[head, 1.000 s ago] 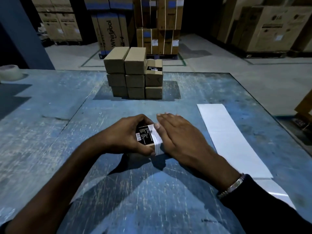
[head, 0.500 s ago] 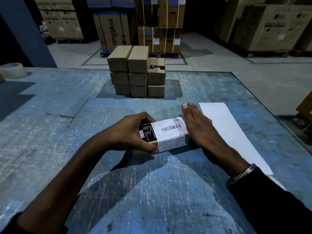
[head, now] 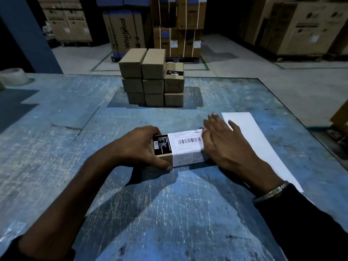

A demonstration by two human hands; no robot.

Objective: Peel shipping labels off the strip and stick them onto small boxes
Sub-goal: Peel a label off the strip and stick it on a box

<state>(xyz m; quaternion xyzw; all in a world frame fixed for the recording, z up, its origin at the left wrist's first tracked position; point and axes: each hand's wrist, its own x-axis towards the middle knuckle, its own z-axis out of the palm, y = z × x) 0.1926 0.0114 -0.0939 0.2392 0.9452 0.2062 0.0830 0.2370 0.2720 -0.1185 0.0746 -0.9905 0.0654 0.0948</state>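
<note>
A small brown box (head: 165, 161) lies on the blue table (head: 56, 147) in front of me, with a white shipping label (head: 185, 147) wrapped over its top and near side. My left hand (head: 137, 147) grips the box's left end, thumb on the near side, beside a black product sticker (head: 160, 145). My right hand (head: 224, 142) lies flat with straight fingers against the box's right end and the label's edge. The white label strip (head: 263, 147) runs along the table to the right of that hand.
A stack of several small brown boxes (head: 152, 80) stands at the table's far middle, one bearing a black sticker. A roll of tape (head: 14, 76) sits at the far left. Large cartons (head: 177, 29) stand on the warehouse floor beyond the table edge.
My right hand has slid rightward along the box, from covering the label to resting at the box's right end, uncovering the stuck label. The left hand has kept its grip.
</note>
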